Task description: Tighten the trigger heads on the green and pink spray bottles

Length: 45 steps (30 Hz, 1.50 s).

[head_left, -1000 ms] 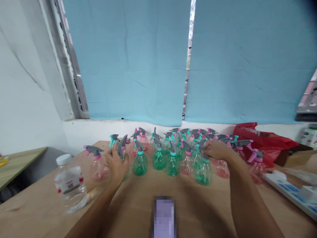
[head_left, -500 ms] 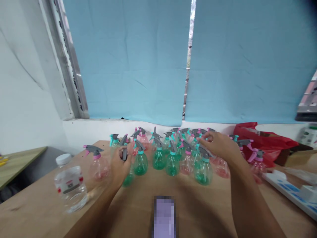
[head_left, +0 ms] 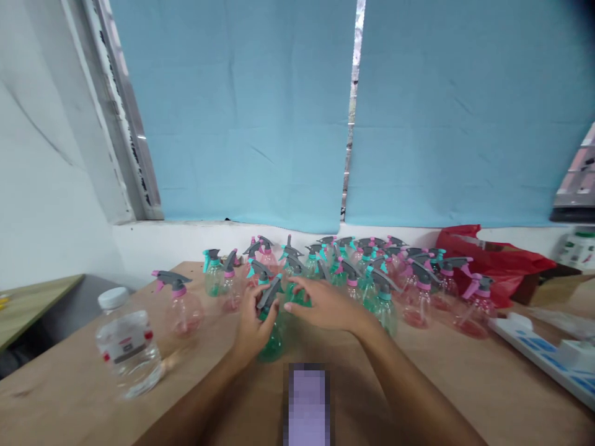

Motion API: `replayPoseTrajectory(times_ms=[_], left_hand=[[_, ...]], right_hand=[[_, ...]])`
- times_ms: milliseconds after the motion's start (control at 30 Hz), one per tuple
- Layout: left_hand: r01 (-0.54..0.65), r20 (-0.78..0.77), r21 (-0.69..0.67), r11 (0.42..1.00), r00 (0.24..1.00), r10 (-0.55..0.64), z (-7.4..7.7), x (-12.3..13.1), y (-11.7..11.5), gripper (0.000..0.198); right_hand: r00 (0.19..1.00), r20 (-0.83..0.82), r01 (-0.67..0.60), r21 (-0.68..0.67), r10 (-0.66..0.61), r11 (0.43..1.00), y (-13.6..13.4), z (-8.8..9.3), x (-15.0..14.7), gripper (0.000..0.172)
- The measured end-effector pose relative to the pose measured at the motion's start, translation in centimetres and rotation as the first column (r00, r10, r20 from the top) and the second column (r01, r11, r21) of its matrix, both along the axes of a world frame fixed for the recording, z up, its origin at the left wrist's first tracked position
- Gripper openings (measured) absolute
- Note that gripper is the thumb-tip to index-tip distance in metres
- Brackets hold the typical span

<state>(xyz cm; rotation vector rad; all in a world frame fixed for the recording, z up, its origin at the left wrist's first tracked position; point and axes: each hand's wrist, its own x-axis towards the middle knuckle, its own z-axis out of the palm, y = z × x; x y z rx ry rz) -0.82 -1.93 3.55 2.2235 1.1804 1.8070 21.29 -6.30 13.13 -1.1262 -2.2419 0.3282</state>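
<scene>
My left hand (head_left: 255, 322) is closed around the grey head of a green spray bottle (head_left: 272, 347), held at the front of the group. Just right of it, my right hand (head_left: 320, 300) is open, thumb and fingers apart, in front of several green spray bottles that it partly hides. Pink spray bottles (head_left: 421, 303) and another green spray bottle (head_left: 385, 310) stand right of my right hand. To the left of my left hand are a pink spray bottle (head_left: 183, 313) and a smaller-looking pink one (head_left: 231, 291).
A clear water bottle (head_left: 127, 347) with a white cap stands at the left on the wooden table (head_left: 204, 378). A blurred purple rectangle (head_left: 307, 406) lies at the front. At the right are a white power strip (head_left: 534, 353) and a red plastic bag (head_left: 493, 260).
My left hand has moved right with the green spray bottle. My right hand has swung left from the bottles at the back right to beside my left hand, its fingers now apart.
</scene>
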Motion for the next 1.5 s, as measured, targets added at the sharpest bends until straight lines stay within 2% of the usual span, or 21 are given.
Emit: replayPoseTrajectory(times_ms=[100,233,333,467,533,600,700,767,900,1033,1100,1267,1367,1500], left_hand=[[0.119,0.033,-0.058,0.991,0.993,-0.117,-1.5,0.4,0.4,0.047],[0.188,-0.076,-0.055,0.981,0.978,-0.192,-2.5,0.3,0.8,0.058],[0.273,-0.133,-0.130,0.953,0.948,-0.290,-2.9,0.4,0.7,0.066],[0.372,-0.128,-0.302,0.878,0.897,-0.424,-3.3,0.8,0.6,0.075],[0.366,-0.152,-0.379,0.850,0.882,-0.447,-3.4,0.8,0.7,0.079],[0.354,-0.202,-0.449,0.821,0.854,-0.479,-3.5,0.6,0.8,0.086],[0.344,-0.271,-0.501,0.794,0.809,-0.522,-3.3,0.5,0.7,0.094],[0.346,-0.297,-0.519,0.782,0.784,-0.545,-3.0,0.6,0.5,0.091],[0.360,-0.317,-0.572,0.737,0.731,-0.604,-2.3,0.7,-0.1,0.083],[0.355,-0.358,-0.621,0.699,0.665,-0.656,-1.5,-0.2,0.0,0.087],[0.294,-0.421,-0.648,0.703,0.631,-0.651,-1.2,-1.0,0.5,0.088],[0.079,-0.623,-0.632,0.771,0.540,-0.566,-0.9,-2.6,1.3,0.084],[-0.008,-0.653,-0.655,0.755,0.508,-0.562,-0.9,-2.8,1.2,0.087],[-0.021,-0.643,-0.686,0.727,0.484,-0.593,-1.6,-2.6,1.3,0.090]], right_hand=[[0.998,-0.022,-0.058,-0.017,0.058,0.998,1.3,-2.4,-1.8,0.067],[0.978,-0.209,-0.032,-0.016,0.028,0.999,2.8,-4.9,-3.5,0.071],[0.913,-0.409,-0.008,-0.015,0.001,1.000,3.6,-6.4,-4.6,0.056],[0.777,-0.623,0.082,-0.044,-0.092,0.996,5.0,-8.3,-5.5,0.029],[0.713,-0.698,0.062,-0.034,-0.068,0.997,5.9,-9.2,-5.6,0.023],[0.659,-0.752,-0.004,-0.027,-0.018,1.000,6.6,-9.7,-5.4,0.023],[0.616,-0.786,-0.144,-0.048,0.051,0.988,7.2,-9.9,-4.9,0.027],[0.606,-0.792,-0.201,-0.064,0.073,0.977,7.0,-9.6,-4.6,0.028],[0.561,-0.826,-0.185,-0.059,0.056,0.981,6.2,-9.2,-4.3,0.018],[0.558,-0.828,-0.189,-0.075,0.044,0.979,5.9,-9.2,-4.1,0.010],[0.562,-0.824,-0.234,-0.081,0.067,0.969,6.2,-9.2,-4.0,0.012],[0.561,-0.811,-0.384,-0.078,0.165,0.920,6.5,-8.9,-3.3,0.026],[0.576,-0.791,-0.454,-0.102,0.204,0.885,6.1,-8.7,-3.0,0.029],[0.604,-0.766,-0.489,-0.138,0.221,0.861,5.9,-8.5,-2.6,0.029]])
